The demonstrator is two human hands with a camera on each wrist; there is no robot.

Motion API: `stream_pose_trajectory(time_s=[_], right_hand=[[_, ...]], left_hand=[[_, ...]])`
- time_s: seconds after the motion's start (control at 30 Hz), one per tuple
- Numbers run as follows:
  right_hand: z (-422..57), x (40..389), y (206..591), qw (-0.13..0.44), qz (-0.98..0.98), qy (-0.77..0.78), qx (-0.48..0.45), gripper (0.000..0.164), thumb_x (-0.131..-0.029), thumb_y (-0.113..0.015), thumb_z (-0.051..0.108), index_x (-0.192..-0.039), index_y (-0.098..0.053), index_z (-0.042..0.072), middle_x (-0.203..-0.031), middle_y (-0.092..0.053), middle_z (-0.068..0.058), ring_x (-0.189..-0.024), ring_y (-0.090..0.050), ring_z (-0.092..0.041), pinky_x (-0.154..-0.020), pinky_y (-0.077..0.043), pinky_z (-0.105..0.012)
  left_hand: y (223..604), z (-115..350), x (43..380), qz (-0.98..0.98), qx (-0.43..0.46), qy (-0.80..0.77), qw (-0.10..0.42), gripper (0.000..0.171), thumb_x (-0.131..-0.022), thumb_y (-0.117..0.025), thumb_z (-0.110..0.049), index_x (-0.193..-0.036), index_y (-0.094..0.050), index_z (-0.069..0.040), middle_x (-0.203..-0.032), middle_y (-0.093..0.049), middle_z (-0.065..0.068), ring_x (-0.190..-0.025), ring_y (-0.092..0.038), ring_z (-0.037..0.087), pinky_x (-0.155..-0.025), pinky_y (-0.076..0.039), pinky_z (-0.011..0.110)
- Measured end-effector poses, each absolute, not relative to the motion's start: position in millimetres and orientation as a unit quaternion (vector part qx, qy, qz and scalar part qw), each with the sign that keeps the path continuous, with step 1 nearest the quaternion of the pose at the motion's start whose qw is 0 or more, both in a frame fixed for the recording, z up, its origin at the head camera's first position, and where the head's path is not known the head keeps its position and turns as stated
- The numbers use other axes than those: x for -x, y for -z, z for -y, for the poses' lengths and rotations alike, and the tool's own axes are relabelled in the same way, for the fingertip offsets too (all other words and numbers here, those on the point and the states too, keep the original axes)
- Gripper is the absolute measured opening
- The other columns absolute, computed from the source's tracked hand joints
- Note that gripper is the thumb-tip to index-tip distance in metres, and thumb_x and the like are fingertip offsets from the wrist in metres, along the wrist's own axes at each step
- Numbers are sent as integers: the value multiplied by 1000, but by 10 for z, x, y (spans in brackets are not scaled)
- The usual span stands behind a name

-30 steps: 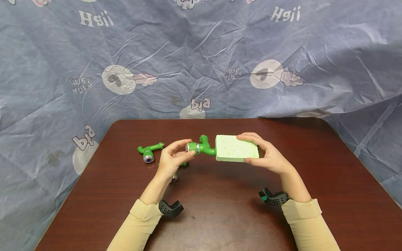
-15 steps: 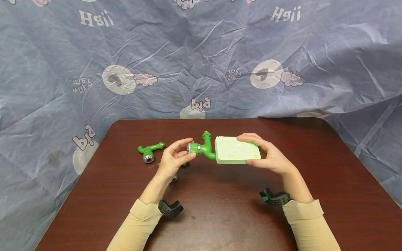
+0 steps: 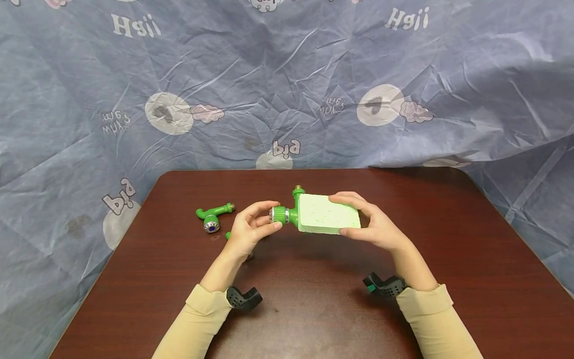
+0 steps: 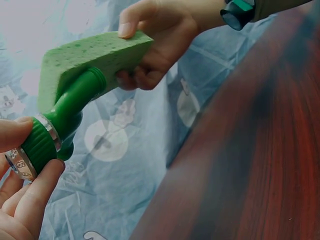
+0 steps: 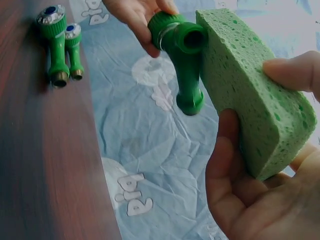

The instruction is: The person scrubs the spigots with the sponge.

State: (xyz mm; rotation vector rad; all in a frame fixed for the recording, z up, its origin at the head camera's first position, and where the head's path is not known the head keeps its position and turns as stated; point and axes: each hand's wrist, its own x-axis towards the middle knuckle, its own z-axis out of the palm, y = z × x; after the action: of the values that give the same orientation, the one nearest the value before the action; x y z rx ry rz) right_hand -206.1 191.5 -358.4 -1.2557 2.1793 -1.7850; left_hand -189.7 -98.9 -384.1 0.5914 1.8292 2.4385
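My left hand (image 3: 251, 227) pinches a green tap (image 4: 65, 117) by its ribbed knob, thumb on one side and fingers on the other. The tap is held up above the table, its spout and threaded inlet pointing away from the palm. In my right hand (image 3: 374, 224) is a light green sponge (image 5: 250, 85), a thick rectangular block gripped at its right end between thumb and fingers. The sponge's left end lies against the tap's body, and in the head view it covers the spout. The right wrist view shows the spout's open mouth right beside the sponge's face.
Two more green taps lie on the dark red-brown table (image 3: 314, 299): one tap (image 3: 213, 217) left of my left hand, the other tap (image 5: 74, 50) partly hidden behind that hand in the head view. A wrinkled blue-grey printed cloth (image 3: 287, 89) hangs behind the table.
The sponge has moved left in my right hand, from the spout's end to over the tap's body. The tap has turned so its inlet stands higher; my left hand keeps its grip on the knob.
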Motion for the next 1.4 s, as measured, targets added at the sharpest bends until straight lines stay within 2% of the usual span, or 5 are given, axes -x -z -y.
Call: stream_pose_trajectory(time_s=[0.47,0.63,0.93,1.2,1.4], right_hand=[[-1796,2014,3591,34,-693,589,414,61,-74,-64,-15,-132,-45,-8,-134,-38,-17,-113,-43,-24,-76,-50,-23],[-1755,2031,3622,7,-710,576,406,62,-74,-68,-12,-132,-47,-4,-133,-40,-16,-117,-41,-23,-80,-47,-24],[-1873,2092,3647,-17,-720,590,364,62,-74,-68,-14,-132,-48,-6,-133,-39,-15,-112,-45,-21,-80,-47,-21],[-1927,2086,3597,-66,-687,645,328,61,-74,-61,-23,-132,-45,-10,-133,-37,-15,-105,-47,-20,-76,-48,-19],[-1833,2079,3618,-49,-689,640,337,61,-75,-63,-20,-133,-44,-9,-133,-36,-17,-105,-48,-20,-79,-49,-20]], left_hand=[[3857,947,1887,-582,-203,-787,25,48,-76,-63,16,-122,-47,14,-112,-55,8,-90,-65,15,-73,-54,27],[3890,878,1865,-571,-220,-790,38,49,-75,-60,19,-121,-43,17,-109,-56,7,-91,-65,16,-73,-54,27],[3894,866,1865,-567,-220,-792,39,48,-74,-63,18,-119,-46,16,-108,-57,7,-87,-65,15,-72,-54,27],[3854,905,1863,-555,-220,-802,36,46,-73,-64,16,-117,-52,11,-109,-57,8,-85,-66,16,-71,-54,27],[3860,862,1838,-561,-239,-790,59,48,-73,-64,17,-118,-47,17,-105,-60,6,-85,-66,15,-73,-54,28]])
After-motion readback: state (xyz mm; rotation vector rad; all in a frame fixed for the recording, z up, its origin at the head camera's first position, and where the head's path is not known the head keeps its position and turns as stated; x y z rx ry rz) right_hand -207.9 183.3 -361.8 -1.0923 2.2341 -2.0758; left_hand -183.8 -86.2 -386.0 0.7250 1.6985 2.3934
